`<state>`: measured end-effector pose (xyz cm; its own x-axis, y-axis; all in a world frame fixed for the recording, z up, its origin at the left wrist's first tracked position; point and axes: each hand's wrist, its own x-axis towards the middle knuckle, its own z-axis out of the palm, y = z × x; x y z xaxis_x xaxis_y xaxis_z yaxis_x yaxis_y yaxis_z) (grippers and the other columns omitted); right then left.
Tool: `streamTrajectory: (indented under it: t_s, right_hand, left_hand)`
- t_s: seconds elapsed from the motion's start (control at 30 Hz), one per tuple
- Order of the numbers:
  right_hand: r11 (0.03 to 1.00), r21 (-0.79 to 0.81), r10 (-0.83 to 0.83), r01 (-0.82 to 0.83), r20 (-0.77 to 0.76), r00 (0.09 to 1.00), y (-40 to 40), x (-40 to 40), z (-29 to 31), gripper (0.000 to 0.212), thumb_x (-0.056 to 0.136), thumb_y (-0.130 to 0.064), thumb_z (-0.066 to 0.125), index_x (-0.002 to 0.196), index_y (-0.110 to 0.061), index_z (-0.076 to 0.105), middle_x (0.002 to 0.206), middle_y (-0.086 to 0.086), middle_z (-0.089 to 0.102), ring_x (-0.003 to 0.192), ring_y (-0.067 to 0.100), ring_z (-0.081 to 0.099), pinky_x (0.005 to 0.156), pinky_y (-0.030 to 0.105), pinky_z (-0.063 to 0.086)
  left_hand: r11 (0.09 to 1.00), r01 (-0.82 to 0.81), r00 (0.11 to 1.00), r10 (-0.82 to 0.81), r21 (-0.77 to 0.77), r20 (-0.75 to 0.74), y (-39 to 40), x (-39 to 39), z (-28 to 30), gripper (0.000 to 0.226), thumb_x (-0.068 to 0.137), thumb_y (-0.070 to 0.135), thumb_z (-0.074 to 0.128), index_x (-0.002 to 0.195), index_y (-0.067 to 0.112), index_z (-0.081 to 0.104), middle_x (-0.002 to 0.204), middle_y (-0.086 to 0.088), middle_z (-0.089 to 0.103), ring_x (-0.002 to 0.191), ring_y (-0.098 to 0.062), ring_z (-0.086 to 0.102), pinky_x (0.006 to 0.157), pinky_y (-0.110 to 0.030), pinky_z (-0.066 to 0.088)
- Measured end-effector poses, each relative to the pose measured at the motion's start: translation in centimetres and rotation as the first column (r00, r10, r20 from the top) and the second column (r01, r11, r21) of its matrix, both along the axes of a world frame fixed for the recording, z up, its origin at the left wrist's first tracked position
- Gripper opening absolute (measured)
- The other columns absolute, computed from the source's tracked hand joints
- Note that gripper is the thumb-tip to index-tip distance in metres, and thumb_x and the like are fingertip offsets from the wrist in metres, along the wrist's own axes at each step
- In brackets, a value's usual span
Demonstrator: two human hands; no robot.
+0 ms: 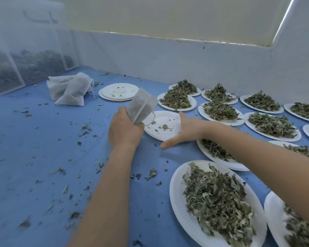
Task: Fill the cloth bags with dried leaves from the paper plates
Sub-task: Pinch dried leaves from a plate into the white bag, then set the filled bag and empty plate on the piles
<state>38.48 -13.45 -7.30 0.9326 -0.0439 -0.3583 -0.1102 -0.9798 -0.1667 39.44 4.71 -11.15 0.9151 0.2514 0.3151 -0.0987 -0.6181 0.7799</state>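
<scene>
My left hand grips a small white cloth bag with dark leaves inside, mouth pointing up and right, its drawstring loop hanging down. My right hand lies with straight fingers against the near-right edge of a nearly empty paper plate that holds only a few leaf bits. A full plate of dried leaves sits near me on the right, partly under my right forearm.
Several more leaf-laden plates fill the right side up to the white wall. A stack of emptied plates and a pile of cloth bags lie further back. Mesh boxes with leaves stand far left. Loose leaf crumbs dot the blue cloth.
</scene>
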Motion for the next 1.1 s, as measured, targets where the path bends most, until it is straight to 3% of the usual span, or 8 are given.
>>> streamTrajectory:
  t_s: [0.17, 0.33, 0.6, 0.7, 0.87, 0.97, 1.1]
  right_hand:
    - [0.997, -0.016, -0.079, 0.080, 0.052, 0.996, 1.1, 0.2, -0.3, 0.155, 0.035, -0.086, 0.066, 0.149, -0.019, -0.015, 0.152, 0.019, 0.017, 0.140, 0.038, 0.016, 0.111, 0.048, 0.026]
    - [0.995, 0.064, -0.083, 0.078, 0.082, 0.993, 2.5, -1.1, 0.3, 0.157, 0.034, -0.080, 0.074, 0.147, -0.022, -0.018, 0.153, 0.017, 0.004, 0.142, 0.037, 0.001, 0.110, 0.051, 0.020]
    - [0.979, 0.197, -0.082, 0.045, 0.180, 0.980, 8.0, 1.0, 3.5, 0.147, 0.044, -0.070, 0.079, 0.148, -0.023, -0.013, 0.150, 0.013, 0.007, 0.140, 0.031, 0.005, 0.109, 0.049, 0.024]
    - [0.962, 0.274, -0.081, 0.021, 0.210, 0.974, 10.4, 3.7, 3.8, 0.142, 0.047, -0.068, 0.080, 0.149, -0.021, -0.007, 0.148, 0.010, 0.012, 0.139, 0.028, 0.007, 0.110, 0.047, 0.024]
    - [0.905, 0.389, -0.282, 0.170, 0.252, 0.926, 13.5, 9.7, 1.4, 0.141, 0.047, -0.067, 0.080, 0.148, -0.013, -0.001, 0.146, 0.012, 0.017, 0.136, 0.027, 0.016, 0.109, 0.038, 0.025]
    - [0.883, 0.393, -0.369, 0.256, 0.248, 0.896, 14.5, 13.4, -0.2, 0.141, 0.047, -0.068, 0.080, 0.147, -0.012, -0.001, 0.145, 0.011, 0.018, 0.134, 0.025, 0.017, 0.107, 0.037, 0.027]
    - [0.903, 0.377, -0.318, 0.206, 0.266, 0.910, 15.5, 17.8, -1.9, 0.142, 0.046, -0.070, 0.078, 0.148, -0.014, -0.003, 0.149, 0.010, 0.010, 0.139, 0.026, 0.007, 0.111, 0.041, 0.020]
  left_hand:
    - [0.994, -0.052, 0.995, 0.044, -0.092, -0.086, -0.1, -1.0, 0.7, 0.044, 0.075, 0.026, 0.069, 0.109, 0.011, 0.044, 0.100, -0.002, 0.047, 0.085, -0.022, 0.046, 0.070, -0.035, 0.040]
    - [0.994, -0.033, 0.987, 0.016, -0.107, -0.158, 1.0, -1.5, 2.2, 0.061, 0.076, 0.034, 0.068, 0.121, 0.006, 0.038, 0.119, -0.010, 0.043, 0.107, -0.030, 0.048, 0.092, -0.046, 0.042]
    - [0.992, -0.109, 0.981, 0.098, -0.059, -0.170, 7.0, -0.3, 4.1, 0.052, 0.089, 0.022, 0.050, 0.132, 0.001, 0.030, 0.134, -0.019, 0.034, 0.119, -0.037, 0.039, 0.098, -0.048, 0.038]
    - [0.994, -0.106, 0.987, 0.101, -0.037, -0.123, 9.7, 2.1, 4.7, 0.057, 0.093, 0.031, 0.049, 0.135, 0.000, 0.026, 0.136, -0.018, 0.037, 0.118, -0.038, 0.043, 0.094, -0.049, 0.042]
    - [0.998, -0.024, 0.991, 0.031, 0.055, -0.133, 10.8, 8.2, 4.3, 0.037, 0.094, 0.024, 0.047, 0.119, 0.000, 0.034, 0.118, -0.017, 0.051, 0.098, -0.033, 0.053, 0.069, -0.035, 0.040]
    - [0.985, 0.009, 0.982, 0.024, 0.172, -0.188, 11.1, 12.5, 3.1, 0.043, 0.094, 0.020, 0.047, 0.125, -0.004, 0.031, 0.121, -0.020, 0.052, 0.105, -0.034, 0.052, 0.072, -0.032, 0.037]
    - [0.956, -0.013, 0.979, 0.073, 0.292, -0.193, 12.7, 17.6, 1.1, 0.044, 0.094, 0.025, 0.047, 0.128, -0.001, 0.033, 0.119, -0.018, 0.054, 0.105, -0.033, 0.052, 0.071, -0.032, 0.034]
